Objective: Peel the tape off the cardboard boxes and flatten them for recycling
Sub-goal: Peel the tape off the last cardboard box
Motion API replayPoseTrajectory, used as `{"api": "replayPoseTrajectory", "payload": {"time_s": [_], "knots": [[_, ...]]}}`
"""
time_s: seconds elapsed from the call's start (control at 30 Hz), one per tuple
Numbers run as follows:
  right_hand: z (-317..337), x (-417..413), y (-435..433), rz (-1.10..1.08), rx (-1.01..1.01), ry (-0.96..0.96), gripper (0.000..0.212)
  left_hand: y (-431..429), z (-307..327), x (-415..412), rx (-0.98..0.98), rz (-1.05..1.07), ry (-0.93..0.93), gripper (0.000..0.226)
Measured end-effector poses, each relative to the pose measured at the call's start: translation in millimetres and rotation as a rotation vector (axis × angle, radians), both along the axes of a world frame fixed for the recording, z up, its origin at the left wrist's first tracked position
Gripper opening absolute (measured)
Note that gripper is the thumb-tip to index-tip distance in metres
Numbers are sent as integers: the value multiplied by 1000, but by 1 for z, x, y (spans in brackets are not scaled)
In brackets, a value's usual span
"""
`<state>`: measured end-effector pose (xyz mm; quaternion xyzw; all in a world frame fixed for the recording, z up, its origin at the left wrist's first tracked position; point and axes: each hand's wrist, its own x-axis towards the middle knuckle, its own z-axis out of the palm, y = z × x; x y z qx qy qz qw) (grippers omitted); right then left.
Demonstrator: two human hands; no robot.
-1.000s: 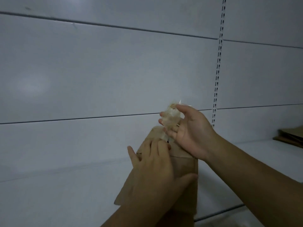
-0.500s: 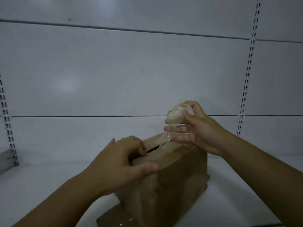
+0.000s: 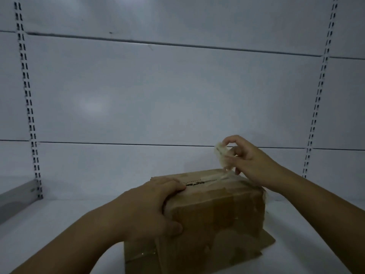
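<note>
The cardboard box point(image 3: 217, 216) stands unflattened on the white shelf point(image 3: 59, 224), the left hand point(image 3: 150, 210) gripping its near left top corner with fingers curled over the edge. The right hand point(image 3: 250, 163) pinches a crumpled wad of tape point(image 3: 221, 154) above the box's far right top. A strand runs from it down to the top seam, so that strip seems only partly peeled. Tape also shows low on the near side, and flattening is all to come.

I see a matt brown cardboard box point(image 3: 215, 212) with a scuffed surface, crinkled glossy clear tape point(image 3: 221, 155), and a smooth white shelf point(image 3: 59, 224).
</note>
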<state>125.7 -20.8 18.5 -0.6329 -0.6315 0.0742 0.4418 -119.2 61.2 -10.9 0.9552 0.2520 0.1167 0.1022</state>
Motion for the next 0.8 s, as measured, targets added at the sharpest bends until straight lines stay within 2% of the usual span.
{"api": "replayPoseTrajectory", "payload": {"time_s": [0.07,0.1,0.17,0.23,0.37,0.4,0.43,0.5,0.53,0.57,0.6,0.63,0.67,0.7,0.73,0.77,0.8], "knots": [[-2,-3,0,-23,-83,-334,21,2,-4,0,1,-13,-42,79],[-2,-5,1,-22,-118,-438,22,2,-6,-1,-9,-26,-62,79],[-4,-8,-2,-15,-203,-514,27,8,-9,1,-47,-45,-85,79],[-5,-10,-6,-32,-285,-513,28,11,-8,1,-82,-28,-72,80],[2,-17,-10,-106,-258,-269,29,10,-5,-5,-94,-66,15,82],[5,-17,-8,-122,-255,-296,30,26,-8,-1,-102,-87,26,84],[7,-18,-5,-130,-258,-312,29,51,-18,2,-138,-18,57,84],[8,-21,-1,-116,-225,-247,13,116,-57,14,-169,2,152,66],[8,-24,2,-99,-202,-177,6,129,-56,18,-94,43,224,44],[7,-28,4,-81,-189,-96,5,143,-51,20,-88,63,226,31],[5,-33,6,-72,-186,-39,10,127,-38,18,34,-58,290,36],[4,-37,9,-81,-197,-23,17,130,-38,24,30,-75,386,42],[3,-42,11,-100,-208,-42,25,131,-35,20,54,-18,371,46],[2,-47,12,-119,-215,-72,34,130,-31,14,31,82,339,38],[1,-51,13,-124,-205,-107,37,129,-26,11,63,143,397,30],[1,-53,15,-114,-179,-141,33,135,-23,9,-19,261,302,17],[0,-55,16,-95,-150,-176,24,129,-16,10,-156,344,105,18]]}}
